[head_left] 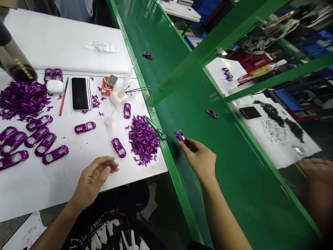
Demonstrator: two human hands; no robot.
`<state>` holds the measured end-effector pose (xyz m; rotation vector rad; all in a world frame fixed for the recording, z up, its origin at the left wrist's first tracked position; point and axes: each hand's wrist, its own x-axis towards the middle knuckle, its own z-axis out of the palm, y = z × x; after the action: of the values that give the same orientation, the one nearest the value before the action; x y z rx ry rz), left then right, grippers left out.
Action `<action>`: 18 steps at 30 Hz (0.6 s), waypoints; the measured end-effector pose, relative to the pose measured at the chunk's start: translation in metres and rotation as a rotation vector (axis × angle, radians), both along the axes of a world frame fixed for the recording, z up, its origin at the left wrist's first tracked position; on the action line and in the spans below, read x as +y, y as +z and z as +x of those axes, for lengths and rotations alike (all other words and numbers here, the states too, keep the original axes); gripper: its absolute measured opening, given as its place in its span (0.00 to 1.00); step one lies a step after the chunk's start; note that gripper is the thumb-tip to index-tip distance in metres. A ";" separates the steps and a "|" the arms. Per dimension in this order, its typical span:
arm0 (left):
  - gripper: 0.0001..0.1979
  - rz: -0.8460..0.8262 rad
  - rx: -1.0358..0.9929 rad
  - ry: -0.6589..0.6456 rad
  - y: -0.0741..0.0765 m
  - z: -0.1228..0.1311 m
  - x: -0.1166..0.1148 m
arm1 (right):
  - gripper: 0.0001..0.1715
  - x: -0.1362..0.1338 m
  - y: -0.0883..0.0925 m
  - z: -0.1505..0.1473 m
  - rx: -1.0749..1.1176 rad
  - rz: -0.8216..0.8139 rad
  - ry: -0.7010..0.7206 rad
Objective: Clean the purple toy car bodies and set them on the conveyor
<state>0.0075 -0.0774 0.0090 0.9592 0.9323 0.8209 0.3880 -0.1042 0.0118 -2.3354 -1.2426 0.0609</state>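
My right hand (200,158) reaches over the green conveyor belt (234,166), its fingers closed on a purple toy car body (180,135). Over the front of the white table (85,187), my left hand (97,177) hovers with curled, parted fingers and nothing visible in it. Just beyond it lies a purple car body (119,148). A heap of small purple pieces (144,140) sits by the table's right edge, with a green cutter knife (156,127) alongside. Two more car bodies, one nearer the middle (85,127) and one farther back (127,110), rest on the paper.
Several car bodies (44,144) and a larger purple heap (23,100) cover the left side. A phone (80,93), red pen (63,97), bottle (15,55) and white block with tweezers (119,99) stand behind. A green post (187,66) crosses the belt; another person's hand (317,168) is at right.
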 end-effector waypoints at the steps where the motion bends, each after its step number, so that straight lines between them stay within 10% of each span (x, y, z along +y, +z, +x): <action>1: 0.15 0.002 -0.009 -0.020 -0.001 0.000 -0.002 | 0.33 -0.008 0.002 -0.028 0.008 0.034 0.028; 8: 0.32 -0.142 -0.166 -0.045 -0.010 -0.005 -0.006 | 0.04 -0.017 0.020 -0.228 0.055 0.277 0.810; 11: 0.25 -0.227 -0.249 0.091 -0.011 -0.012 0.002 | 0.03 0.009 0.026 -0.231 0.210 0.266 0.856; 15: 0.27 -0.302 -0.389 0.145 -0.010 -0.018 0.012 | 0.16 0.082 0.013 -0.198 0.301 0.260 0.486; 18: 0.33 -0.339 -0.395 0.188 -0.009 -0.018 0.015 | 0.30 0.129 -0.005 -0.193 0.471 0.083 0.611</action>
<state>-0.0108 -0.0628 -0.0004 0.3990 0.7886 0.9332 0.1946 0.0252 0.0063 -1.6540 -1.6008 0.7003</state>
